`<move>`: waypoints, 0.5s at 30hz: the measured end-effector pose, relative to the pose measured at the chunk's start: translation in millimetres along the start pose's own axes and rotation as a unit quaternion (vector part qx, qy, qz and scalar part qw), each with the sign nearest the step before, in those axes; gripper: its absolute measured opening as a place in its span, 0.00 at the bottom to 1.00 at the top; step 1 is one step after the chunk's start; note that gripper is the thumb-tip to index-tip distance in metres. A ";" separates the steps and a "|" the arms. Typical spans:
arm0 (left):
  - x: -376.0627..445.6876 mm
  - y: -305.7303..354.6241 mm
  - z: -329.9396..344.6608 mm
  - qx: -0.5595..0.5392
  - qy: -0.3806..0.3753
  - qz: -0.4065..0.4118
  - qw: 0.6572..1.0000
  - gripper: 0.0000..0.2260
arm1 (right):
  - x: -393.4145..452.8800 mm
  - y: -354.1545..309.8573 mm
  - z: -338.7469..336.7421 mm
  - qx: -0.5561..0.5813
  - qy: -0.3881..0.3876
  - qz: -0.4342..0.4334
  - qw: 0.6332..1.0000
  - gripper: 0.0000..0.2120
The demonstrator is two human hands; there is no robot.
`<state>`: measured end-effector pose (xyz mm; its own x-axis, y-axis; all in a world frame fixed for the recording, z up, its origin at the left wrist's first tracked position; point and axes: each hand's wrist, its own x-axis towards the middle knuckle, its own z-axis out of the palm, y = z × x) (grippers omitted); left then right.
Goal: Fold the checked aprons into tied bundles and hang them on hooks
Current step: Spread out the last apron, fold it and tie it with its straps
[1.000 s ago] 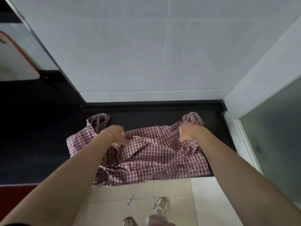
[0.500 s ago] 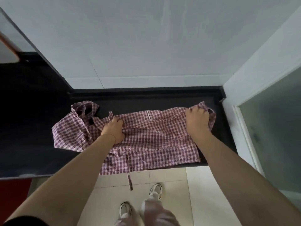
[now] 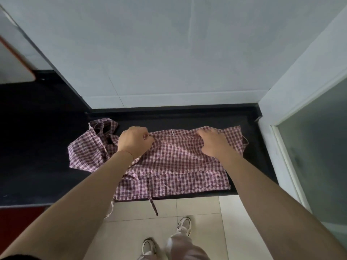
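A: Since only one camera view is given, what's countable?

B: One checked apron, red-and-white, spread on a black counter. Two hands, two bare forearms. Two white shoes on pale floor tiles below.

A: Where's the apron exactly?

B: It lies across the narrow part of the counter, btwn a grey tiled wall behind and the counter's front edge. Its near hem reaches that edge; a tie strap dangles off it over the floor. The apron's left end is bunched up, w/ a looped strap at the far-left corner.

A: Hands?

B: Left hand sits left of centre on the cloth's far edge, fingers curled, pinching a fold of fabric at the fingertips. Right hand is toward the right end, fingers bent down over a raised ridge of cloth, gripping it. Fabric btwn them is pulled into a crease.

A: Anything else around?

B: A white door frame rises at right, w/ a dim glass panel beside it. Far left, a white board w/ an orange rim leans by the wall. Red cabinet front shows under the counter, lower left.

A: What blocks the view?

B: The left forearm covers part of the apron's near-left side; the right forearm hides its near-right corner.
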<state>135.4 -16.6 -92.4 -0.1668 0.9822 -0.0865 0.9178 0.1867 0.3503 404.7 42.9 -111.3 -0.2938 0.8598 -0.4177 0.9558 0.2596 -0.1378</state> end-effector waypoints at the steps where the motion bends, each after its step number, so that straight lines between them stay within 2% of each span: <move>1: -1.8 1.5 -4.7 -0.006 -0.021 -0.018 1.000 0.07 | -0.7 -1.7 0.3 -0.022 -0.015 0.003 1.000 0.22; 3: -4.4 -1.3 -13.3 0.034 -0.077 -0.028 0.996 0.06 | -2.0 -5.3 -2.7 -0.075 -0.036 0.023 0.996 0.09; 4: -4.2 -3.2 -16.4 0.068 -0.112 -0.025 0.991 0.07 | -3.5 -4.7 -6.6 -0.090 -0.047 0.042 0.994 0.07; 7: -2.4 -9.0 -26.2 0.191 -0.236 -0.028 0.952 0.07 | -9.1 -0.2 -26.4 -0.105 -0.108 0.137 0.979 0.18; 9: 3.4 -9.3 -31.2 0.227 -0.287 -0.048 0.929 0.05 | -9.4 6.8 -45.9 -0.119 -0.136 0.181 0.967 0.20; 10: 8.1 -4.8 -37.8 0.213 -0.271 -0.064 0.937 0.06 | -10.0 9.2 -60.5 -0.122 -0.135 0.201 0.963 0.18; 11: 13.7 -0.8 -43.7 0.174 -0.223 -0.092 0.955 0.07 | -10.3 10.0 -72.5 -0.105 -0.107 0.220 0.964 0.15; 12: 21.6 5.7 -52.9 0.110 -0.133 -0.121 0.978 0.07 | -8.5 12.1 -85.9 -0.077 -0.036 0.230 0.969 0.12; 13: 27.1 12.6 -61.4 0.031 -0.021 -0.147 0.988 0.08 | -7.7 12.5 -95.6 -0.044 0.069 0.224 0.971 0.10; 14: 30.6 22.2 -71.1 -0.057 0.090 -0.159 0.982 0.10 | -4.8 12.9 -102.6 -0.009 0.190 0.204 0.960 0.09; 15: 33.8 27.9 -75.3 -0.133 0.170 -0.145 0.966 0.14 | -3.0 10.2 -105.5 0.037 0.290 0.171 0.941 0.09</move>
<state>128.3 23.4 -15.2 -0.5538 0.8289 0.0790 0.6973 0.4098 0.5881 416.3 89.3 -16.7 0.1062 0.9885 0.1076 0.9840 -0.0889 -0.1545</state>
